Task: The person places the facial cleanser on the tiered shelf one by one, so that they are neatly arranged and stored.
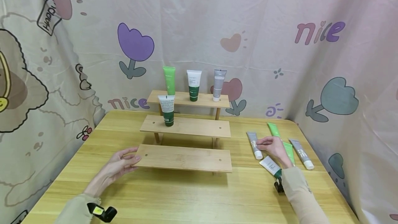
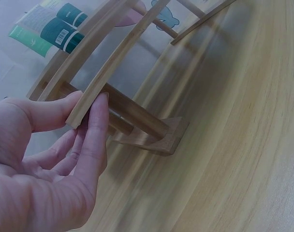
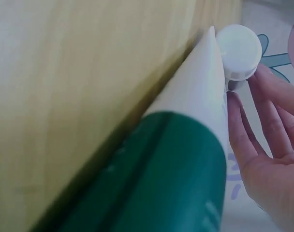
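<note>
My left hand (image 1: pixel 115 169) pinches the left end of the lowest board of a three-tier wooden stand (image 1: pixel 183 158). In the left wrist view, the thumb is on one face of that board (image 2: pixel 101 79) and the fingers are on the other. To the right of the stand, my right hand (image 1: pixel 275 148) has its fingertips on a grey tube with a white cap (image 1: pixel 252 139), which lies on the table. The right wrist view shows thumb and fingers around this tube, just behind its cap (image 3: pixel 240 50). A white-and-green tube (image 1: pixel 269 166) lies just nearer, filling much of that view.
A green tube (image 1: pixel 169 78), a white-and-green tube (image 1: pixel 194 80) and a grey tube (image 1: pixel 219 84) stand on the top tier. Another white-and-green tube (image 1: pixel 168 110) stands on the middle tier, at left. Green tubes (image 1: pixel 273 129) and a second grey tube (image 1: pixel 301 154) lie around my right hand.
</note>
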### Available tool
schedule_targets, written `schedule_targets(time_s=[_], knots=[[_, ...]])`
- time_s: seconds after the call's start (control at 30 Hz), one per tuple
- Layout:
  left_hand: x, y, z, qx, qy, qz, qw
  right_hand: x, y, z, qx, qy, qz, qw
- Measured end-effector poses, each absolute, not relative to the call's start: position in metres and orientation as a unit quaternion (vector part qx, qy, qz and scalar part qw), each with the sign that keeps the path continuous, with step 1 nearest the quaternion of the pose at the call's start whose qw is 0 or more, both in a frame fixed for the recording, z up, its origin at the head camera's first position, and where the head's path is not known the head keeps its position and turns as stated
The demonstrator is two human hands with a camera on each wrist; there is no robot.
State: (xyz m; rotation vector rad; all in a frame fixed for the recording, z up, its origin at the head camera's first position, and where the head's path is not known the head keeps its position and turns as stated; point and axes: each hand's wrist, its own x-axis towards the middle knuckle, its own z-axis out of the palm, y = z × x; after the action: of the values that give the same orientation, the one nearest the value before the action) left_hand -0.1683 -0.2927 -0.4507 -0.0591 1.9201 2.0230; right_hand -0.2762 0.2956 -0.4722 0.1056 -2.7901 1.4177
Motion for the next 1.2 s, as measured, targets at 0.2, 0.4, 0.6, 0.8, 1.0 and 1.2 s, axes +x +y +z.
schedule_targets(time_s=[0.2, 0.4, 0.6, 0.8, 1.0, 1.2], knots=[[-0.1682, -0.2923, -0.4522, -0.028, 0.684, 0.708, 0.174, -0.2778, 0.2908, -0.474, 0.024, -0.891, 0.453, 0.006], [-0.1684, -0.2921, -0.4536, -0.033, 0.684, 0.707, 0.174, -0.2787, 0.2892, -0.4751, 0.017, -0.89, 0.455, 0.002], [-0.1686, -0.292, -0.4531, -0.029, 0.684, 0.708, 0.174, -0.2797, 0.2881, -0.4764, 0.004, -0.889, 0.458, -0.018], [-0.1684, -0.2918, -0.4527, -0.031, 0.682, 0.709, 0.175, -0.2792, 0.287, -0.4765, -0.01, -0.875, 0.481, -0.049], [-0.1689, -0.2923, -0.453, -0.032, 0.679, 0.712, 0.175, -0.279, 0.2858, -0.4752, -0.015, -0.873, 0.481, -0.085], [-0.1687, -0.2924, -0.4528, -0.033, 0.68, 0.711, 0.176, -0.2808, 0.2848, -0.4747, -0.017, -0.875, 0.471, -0.108]])
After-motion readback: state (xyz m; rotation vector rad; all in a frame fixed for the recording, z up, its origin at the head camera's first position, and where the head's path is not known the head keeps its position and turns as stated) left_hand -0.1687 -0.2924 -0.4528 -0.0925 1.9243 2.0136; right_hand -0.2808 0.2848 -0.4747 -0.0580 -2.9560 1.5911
